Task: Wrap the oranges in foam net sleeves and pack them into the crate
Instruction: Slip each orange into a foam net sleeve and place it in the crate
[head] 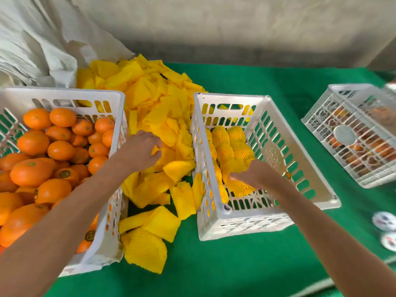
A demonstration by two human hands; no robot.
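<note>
The right hand (252, 175) was curled down over a sleeved orange (241, 185) inside the packing crate (216, 211), apparently gripping it from above; the left hand (141, 147) pinched at a loose foam net sleeve (159, 154) on the yellow pile between the crates. Sleeves appeared featherlight, soft and springy, best taken by an edge so the mouth can open. Bare oranges (32, 171), firm, weighty and smooth, filled the supply crate (107, 221) at left and probably suit a whole-palm grasp. A further crate (317, 123) stood well apart on the green cloth (214, 275).
</note>
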